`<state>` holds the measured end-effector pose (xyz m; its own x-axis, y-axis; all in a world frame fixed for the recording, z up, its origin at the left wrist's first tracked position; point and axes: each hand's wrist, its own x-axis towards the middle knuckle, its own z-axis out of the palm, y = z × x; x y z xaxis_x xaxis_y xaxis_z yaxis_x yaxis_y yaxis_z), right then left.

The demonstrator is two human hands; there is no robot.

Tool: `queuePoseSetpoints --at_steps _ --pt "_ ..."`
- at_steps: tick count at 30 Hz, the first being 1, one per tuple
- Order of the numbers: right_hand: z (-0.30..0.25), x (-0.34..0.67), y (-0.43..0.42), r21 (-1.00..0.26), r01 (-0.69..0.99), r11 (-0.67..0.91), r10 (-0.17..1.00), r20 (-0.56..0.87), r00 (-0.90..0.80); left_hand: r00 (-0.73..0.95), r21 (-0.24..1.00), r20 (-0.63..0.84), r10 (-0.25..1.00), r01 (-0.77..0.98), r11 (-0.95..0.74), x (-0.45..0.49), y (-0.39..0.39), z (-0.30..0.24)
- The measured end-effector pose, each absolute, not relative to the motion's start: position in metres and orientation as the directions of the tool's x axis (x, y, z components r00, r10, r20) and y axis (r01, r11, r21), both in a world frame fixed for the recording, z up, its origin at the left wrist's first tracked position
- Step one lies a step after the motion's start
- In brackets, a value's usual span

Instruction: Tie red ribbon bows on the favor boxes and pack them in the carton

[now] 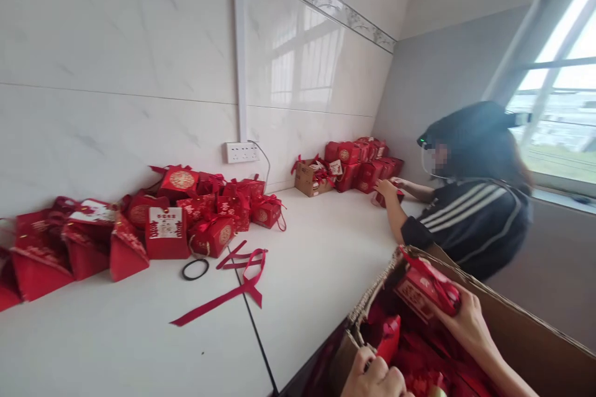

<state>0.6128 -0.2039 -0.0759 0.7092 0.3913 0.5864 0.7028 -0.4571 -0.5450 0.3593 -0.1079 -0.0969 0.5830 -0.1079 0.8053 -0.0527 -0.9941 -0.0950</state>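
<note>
Left pile: a heap of red gift boxes (177,217) against the tiled wall on the white counter (116,347), a few tipped over.
Hair tie: black loop (195,269) lying flat just in front of the heap.
Ribbon: loose red ribbon (233,288) sprawled right of the loop, crossing the counter seam.
Socket: wall socket (242,152) above the heap, cable plugged in.
Far corner: another stack of red boxes (363,167) beside a small brown box (305,180).
Left hand: left hand (375,378) is down inside the cardboard carton (535,335), fingers curled tight round a red piece (390,338). The hand is partly cut off by the frame edge.
Right hand: right hand (468,322) has fingers wrapped round the end of a ribboned box (426,291), held tilted over the carton's open top.
Co-worker: a person in a striped dark jacket (470,217) leans on the counter, hands by the far stack, and I can't tell what their fingers are doing.
</note>
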Motion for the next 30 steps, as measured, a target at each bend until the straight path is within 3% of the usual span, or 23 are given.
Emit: queuePoseSetpoints --at_steps 2,3,5,6,9,11,14,16,19,21,24,26,28,30 --pt "-0.042 0.591 -0.211 -0.506 0.760 -0.408 0.390 0.656 0.646 0.672 0.091 0.737 -0.077 -0.211 -0.973 0.341 -0.104 -0.070" --pt "-0.025 0.578 -0.214 -0.463 0.806 -0.368 0.416 0.694 0.588 0.730 0.242 0.681 -0.060 -0.302 -0.922 0.331 -0.099 -0.052" --pt "0.008 0.547 -0.219 -0.351 0.893 -0.280 0.515 0.730 0.449 0.853 0.607 0.514 0.094 -0.284 -0.742 0.314 -0.086 -0.011" --pt "0.022 0.531 -0.220 -0.305 0.924 -0.231 0.560 0.735 0.383 0.868 0.720 0.465 0.176 -0.254 -0.646 0.309 -0.078 0.010" --pt "0.051 0.488 -0.221 -0.210 0.974 -0.080 0.650 0.730 0.211 0.698 0.876 0.415 0.584 -0.133 -0.463 0.310 -0.059 0.059" --pt "0.062 0.469 -0.221 -0.165 0.986 -0.008 0.657 0.743 0.129 0.580 0.847 0.489 0.652 -0.135 -0.515 0.316 -0.053 0.078" --pt "0.068 0.455 -0.220 -0.164 0.985 0.047 0.654 0.751 0.094 0.598 0.692 0.627 0.499 -0.134 -0.709 0.320 -0.052 0.089" --pt "0.070 0.452 -0.219 -0.176 0.983 0.053 0.653 0.751 0.099 0.633 0.637 0.634 0.444 -0.103 -0.764 0.316 -0.056 0.091" --pt "0.070 0.451 -0.219 -0.196 0.980 0.034 0.636 0.760 0.130 0.648 0.645 0.589 0.483 -0.018 -0.764 0.305 -0.064 0.090" --pt "0.069 0.452 -0.219 -0.225 0.974 0.005 0.610 0.773 0.176 0.639 0.584 0.631 0.440 -0.017 -0.812 0.296 -0.071 0.086" --pt "0.069 0.453 -0.220 -0.251 0.967 -0.042 0.589 0.776 0.227 0.671 0.373 0.717 0.191 -0.138 -0.917 0.280 -0.082 0.078" --pt "0.069 0.455 -0.221 -0.262 0.963 -0.054 0.595 0.766 0.242 0.764 0.251 0.644 -0.033 -0.252 -0.935 0.269 -0.085 0.077" --pt "0.069 0.456 -0.223 -0.285 0.957 -0.043 0.597 0.761 0.254 0.849 0.249 0.495 -0.187 -0.345 -0.905 0.260 -0.082 0.083" --pt "0.069 0.457 -0.225 -0.316 0.948 -0.015 0.600 0.756 0.262 0.886 0.353 0.426 -0.185 -0.351 -0.868 0.258 -0.074 0.097"
